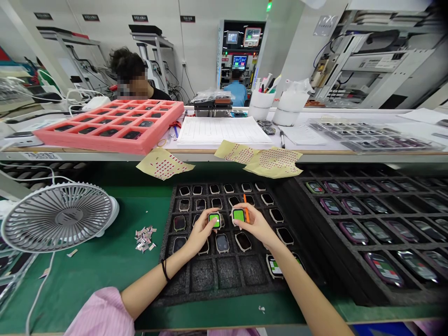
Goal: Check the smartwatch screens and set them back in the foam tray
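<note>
My left hand (202,232) pinches a small square watch body (214,220) with a green film on its face. My right hand (253,225) holds a second green-faced watch body (238,215), with an orange stick (246,208) rising beside it between the fingers. Both watches nearly meet above a black foam tray (227,275). Several dark watch bodies sit in its square pockets around my hands, and my hands hide some pockets. A black hair tie circles my left wrist (165,269).
A larger black tray (350,186) of film-covered watches lies to the right. A desk fan (59,217) and a small pile of paper scraps (144,239) stand at left. Beyond, a shelf holds a pink foam tray (108,140), printed forms and label sheets (276,163); a co-worker (131,74) sits behind it.
</note>
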A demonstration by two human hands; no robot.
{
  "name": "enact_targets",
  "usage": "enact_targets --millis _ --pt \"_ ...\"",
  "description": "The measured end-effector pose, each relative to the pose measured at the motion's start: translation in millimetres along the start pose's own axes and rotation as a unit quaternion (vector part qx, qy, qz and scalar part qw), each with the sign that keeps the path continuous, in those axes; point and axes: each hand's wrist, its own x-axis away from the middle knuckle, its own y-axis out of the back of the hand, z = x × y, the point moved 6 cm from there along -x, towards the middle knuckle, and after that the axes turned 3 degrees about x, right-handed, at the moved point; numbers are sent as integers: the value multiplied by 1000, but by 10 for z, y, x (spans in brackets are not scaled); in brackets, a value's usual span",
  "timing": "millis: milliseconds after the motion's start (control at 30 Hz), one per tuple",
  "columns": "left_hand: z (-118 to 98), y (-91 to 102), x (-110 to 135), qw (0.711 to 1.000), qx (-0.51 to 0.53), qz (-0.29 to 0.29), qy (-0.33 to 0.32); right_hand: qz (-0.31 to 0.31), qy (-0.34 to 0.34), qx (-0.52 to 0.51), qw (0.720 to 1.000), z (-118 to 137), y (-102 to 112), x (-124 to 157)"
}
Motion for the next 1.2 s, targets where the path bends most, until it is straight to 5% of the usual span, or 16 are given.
enact_targets --millis 600,833,1200 --pt "21 9 8 999 -31 7 -41 23 -8 -18 1000 -52 -33 -10" --pt "-46 -69 44 989 -115 52 -77 14 -15 -28 999 -35 -51 -20" --pt "-708 -130 43 997 -42 24 -68 -20 1 -42 999 335 -53 -54"
